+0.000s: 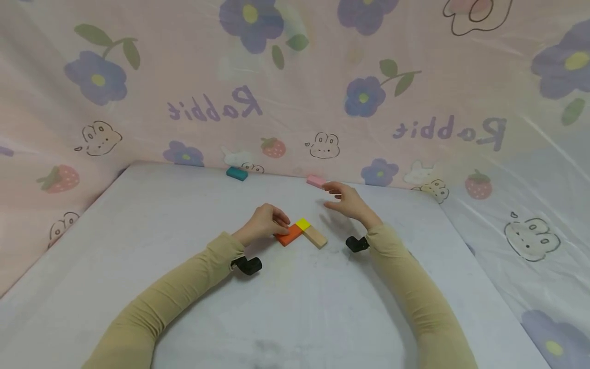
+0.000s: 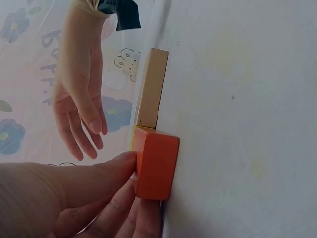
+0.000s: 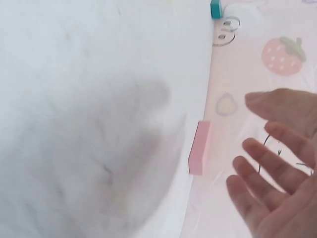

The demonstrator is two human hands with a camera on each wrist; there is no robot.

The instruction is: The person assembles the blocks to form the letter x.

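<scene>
On the white table an orange block (image 1: 289, 235), a yellow block (image 1: 302, 224) and a natural wood block (image 1: 315, 237) touch in an L shape, the yellow one at the corner. My left hand (image 1: 265, 224) pinches the orange block; in the left wrist view the thumb (image 2: 106, 173) lies on its edge and the other fingers are at its near end. My right hand (image 1: 346, 201) hovers above the table with its fingers spread and holds nothing. Beyond that hand lies a pink block (image 3: 199, 148), apart from the fingers.
A teal block (image 1: 237, 173) lies at the table's back edge, left of the pink one. Behind the table (image 1: 295, 307) hangs a pink curtain (image 1: 304, 66) printed with flowers and rabbits. Black wrist mounts (image 1: 249, 265) stick out below both sleeves.
</scene>
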